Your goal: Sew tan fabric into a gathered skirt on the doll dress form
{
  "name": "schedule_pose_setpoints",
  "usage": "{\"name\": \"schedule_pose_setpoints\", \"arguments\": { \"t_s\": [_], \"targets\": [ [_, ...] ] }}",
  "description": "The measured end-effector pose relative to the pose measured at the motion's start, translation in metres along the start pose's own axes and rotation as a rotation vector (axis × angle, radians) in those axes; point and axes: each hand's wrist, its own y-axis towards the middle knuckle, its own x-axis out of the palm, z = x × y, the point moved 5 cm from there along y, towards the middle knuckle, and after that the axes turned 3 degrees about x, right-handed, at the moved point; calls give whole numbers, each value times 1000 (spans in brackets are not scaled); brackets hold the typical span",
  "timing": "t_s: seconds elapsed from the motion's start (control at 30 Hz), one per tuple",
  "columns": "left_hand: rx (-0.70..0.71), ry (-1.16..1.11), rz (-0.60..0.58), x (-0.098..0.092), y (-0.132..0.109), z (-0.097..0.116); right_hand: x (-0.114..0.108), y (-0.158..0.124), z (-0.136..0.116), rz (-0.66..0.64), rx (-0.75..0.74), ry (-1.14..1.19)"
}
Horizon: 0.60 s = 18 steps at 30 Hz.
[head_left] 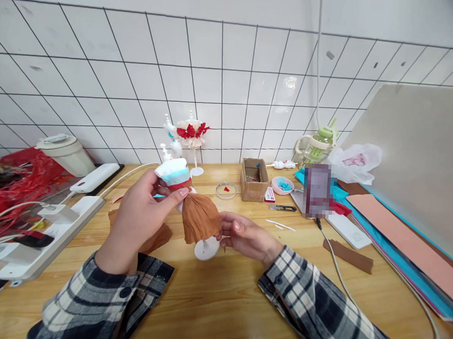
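A miniature dress form (173, 170) on a round white base (207, 248) leans in front of me, wrapped in white, light blue and red bands. From its waist flares a gathered brown crepe paper skirt (199, 218). My left hand (141, 213) is closed around the form's upper part, thumb pressed at the waist. At the skirt's right edge, the fingertips of my right hand (245, 234) touch the paper; its fingers are loosely curved, with the thumb apart. Loose brown crepe paper (157, 241) lies partly hidden behind my left wrist.
Behind stand more small dress forms, one with red bows (192, 131). A cardboard box (254, 180), a pink bowl (283, 186), thread snips (282, 207) and a clear ring (225, 190) lie beyond my hands. A power strip (55, 238) is left; coloured paper sheets (410, 234) and a cable are right.
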Motion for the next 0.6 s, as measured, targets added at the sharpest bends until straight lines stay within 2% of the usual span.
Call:
{"name": "schedule_pose_setpoints", "arguments": {
  "t_s": [0.1, 0.17, 0.27, 0.37, 0.47, 0.6],
  "targets": [
    [31, 189, 141, -5, -2, 2, 11, -4, 21, 41, -42, 202],
    [44, 242, 194, -3, -3, 4, 22, -2, 30, 82, -77, 252],
    [52, 287, 203, 5, -7, 10, 32, 6, 37, 169, -183, 252],
    [64, 320, 191, 13, -12, 17, 31, 11, 41, 252, -244, 263],
    [89, 335, 179, 19, -15, 21, 27, 13, 46, 291, -213, 286],
    [113, 338, 188, 22, -16, 22, 28, 11, 50, 277, -167, 319]
  ]
}}
